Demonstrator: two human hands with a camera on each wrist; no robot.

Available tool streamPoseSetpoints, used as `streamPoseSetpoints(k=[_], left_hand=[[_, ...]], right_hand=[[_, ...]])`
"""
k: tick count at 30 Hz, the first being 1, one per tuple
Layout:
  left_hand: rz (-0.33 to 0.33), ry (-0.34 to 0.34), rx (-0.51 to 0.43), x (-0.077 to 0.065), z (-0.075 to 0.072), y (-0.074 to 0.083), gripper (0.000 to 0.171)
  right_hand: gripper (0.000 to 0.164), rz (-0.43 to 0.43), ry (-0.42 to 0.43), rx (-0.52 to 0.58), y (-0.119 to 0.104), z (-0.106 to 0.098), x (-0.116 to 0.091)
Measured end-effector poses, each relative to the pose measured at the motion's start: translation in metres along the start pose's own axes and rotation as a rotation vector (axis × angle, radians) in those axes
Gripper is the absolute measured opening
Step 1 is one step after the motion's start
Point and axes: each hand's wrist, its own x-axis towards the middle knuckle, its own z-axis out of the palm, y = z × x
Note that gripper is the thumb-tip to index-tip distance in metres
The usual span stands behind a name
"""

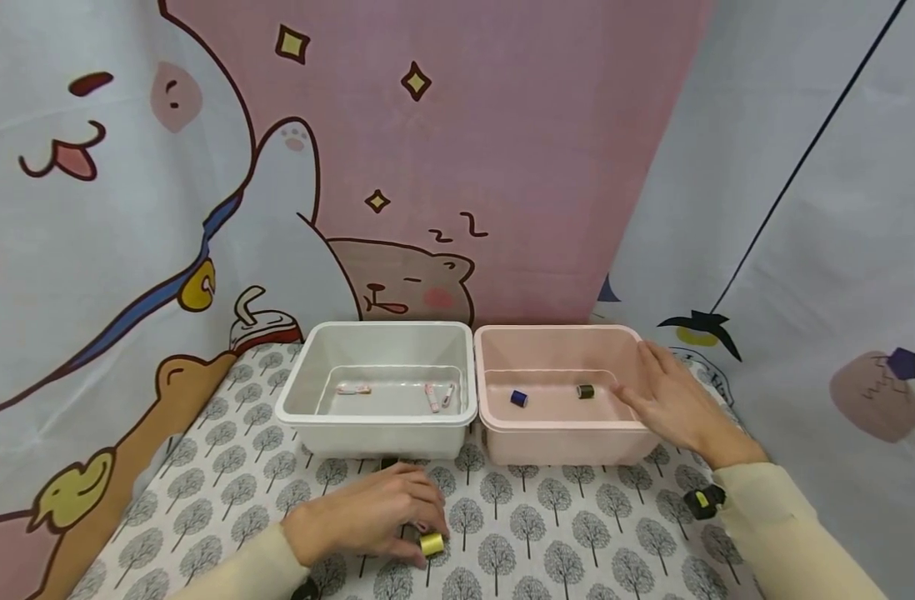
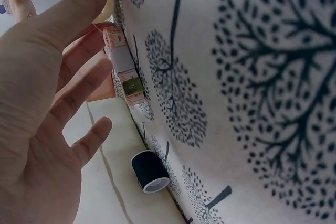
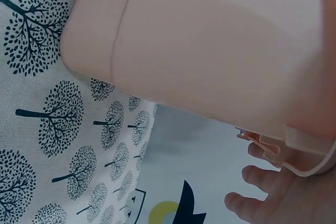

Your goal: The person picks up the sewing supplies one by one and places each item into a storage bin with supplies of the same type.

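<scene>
A yellow thread spool (image 1: 432, 544) was pinched by the left hand (image 1: 378, 512). The right hand (image 1: 678, 408), fingers extended, was rested against the pink plastic bin (image 1: 562, 446).

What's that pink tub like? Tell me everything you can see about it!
The pink tub is a pale pink rectangle with rounded corners, a thick rim and smooth walls that look like plastic. It has no lid and sits upright on the tree-print cloth, close beside the white tub. A blue spool and a dark green spool lie inside on its floor. The person's right hand holds its right end, thumb over the inside.
</scene>
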Motion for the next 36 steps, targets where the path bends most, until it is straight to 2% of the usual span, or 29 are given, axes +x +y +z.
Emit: streamPoseSetpoints(k=[10,15,20,29,36], left_hand=[[-0.042,0.034,0.02,0.006,-0.004,0.004,0.04],[-0.058,0.056,0.075,0.012,-0.011,0.008,0.039],[-0.048,0.082,0.117,0.023,-0.029,0.013,0.038],[0.028,0.182,0.195,0.042,-0.069,0.019,0.04],[0.026,0.285,0.232,0.056,-0.086,0.017,0.039]], right_hand=[[0.108,-0.017,0.018,-0.049,0.0,0.002,0.002],[0.106,-0.013,0.0,-0.066,-0.001,0.001,-0.001],[0.107,-0.008,-0.014,-0.071,-0.002,0.0,-0.003],[0.107,-0.013,-0.009,-0.067,0.0,-0.001,-0.005],[0.105,-0.03,0.003,-0.045,0.0,0.0,-0.003]])
